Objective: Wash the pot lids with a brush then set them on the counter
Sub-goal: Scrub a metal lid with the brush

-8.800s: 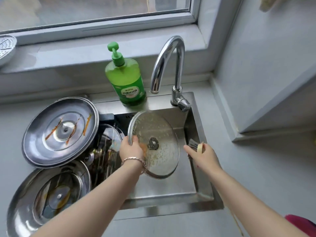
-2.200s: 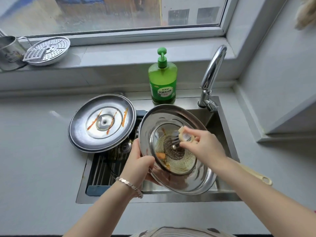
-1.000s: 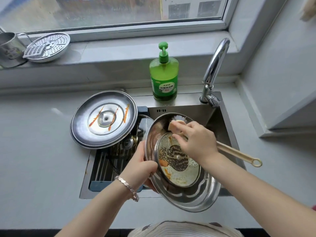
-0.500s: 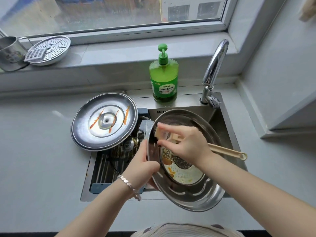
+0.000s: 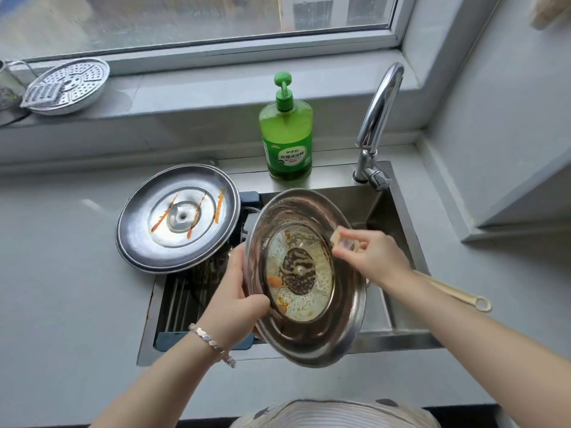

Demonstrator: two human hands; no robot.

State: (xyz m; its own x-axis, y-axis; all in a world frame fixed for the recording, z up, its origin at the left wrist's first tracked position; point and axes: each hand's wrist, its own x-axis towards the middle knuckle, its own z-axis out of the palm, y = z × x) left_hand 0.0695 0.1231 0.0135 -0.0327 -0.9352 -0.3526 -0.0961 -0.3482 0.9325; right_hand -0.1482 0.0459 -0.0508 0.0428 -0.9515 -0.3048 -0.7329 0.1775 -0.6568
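Over the sink (image 5: 401,341), the left hand (image 5: 238,291) grips a tilted, greasy steel pot lid (image 5: 306,344) at its 9 o'clock rim. The right hand (image 5: 375,257), curled round the brush (image 5: 452,291), works at 2 o'clock. This looks like scrubbing, and the soiled centre likely needs it next. At 10 o'clock a second streaked lid (image 5: 177,216) overlaps desk (image 5: 61,273) and sink.

Your forearms are bare from the wrists back. Just behind your left hand (image 5: 234,301) sits a silver bracelet (image 5: 213,344) of small flat links. Nearer you than your right hand (image 5: 374,257), your garment (image 5: 333,413) shows pale, fine stripes with small dark marks.
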